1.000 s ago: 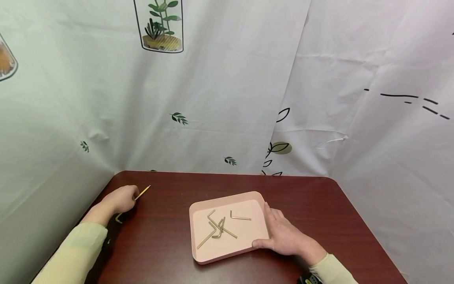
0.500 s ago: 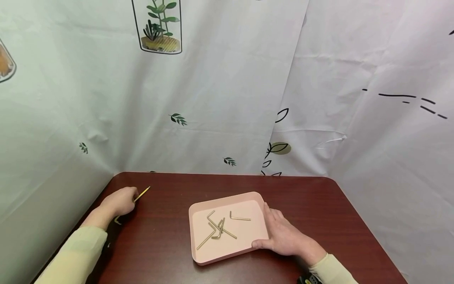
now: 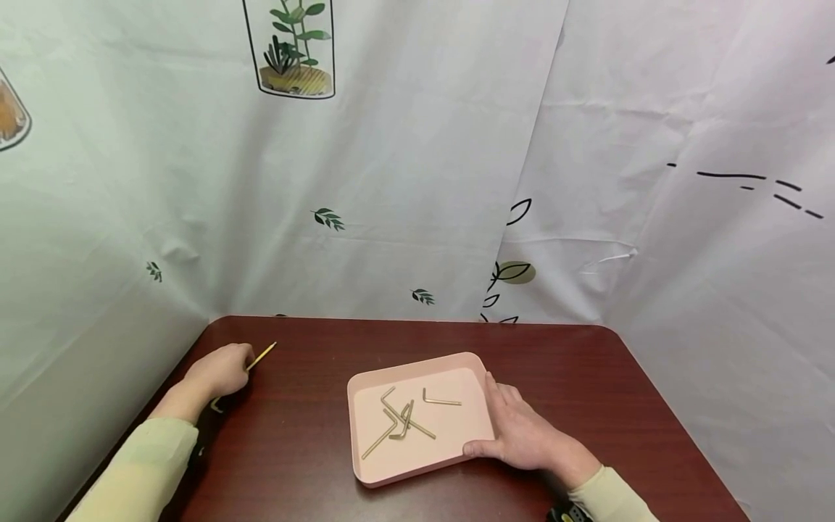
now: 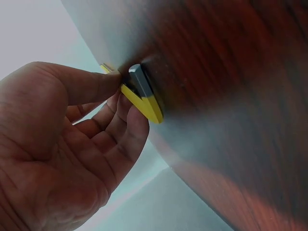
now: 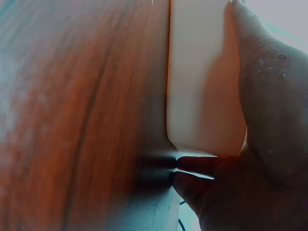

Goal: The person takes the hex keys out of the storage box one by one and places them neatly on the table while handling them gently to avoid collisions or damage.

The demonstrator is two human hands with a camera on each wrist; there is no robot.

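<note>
Red-brown tbl [image 3: 293, 435], wht cloth [image 3: 417, 145] behind w/ jar print [image 3: 296, 80], leaf sprigs [image 3: 328, 219]

Left hand [image 3: 218, 370] hides the middle of a yellow hex key [image 3: 263, 354], lower left; top edge crops a printed plant jar [image 3: 293, 54].

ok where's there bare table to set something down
Bare tabletop: between the left hand's yellow hex key and the pink tray; behind the tray; from the right hand to the tabletop's right edge. Crowded: the tray's left and middle, where hex keys cross.
</note>
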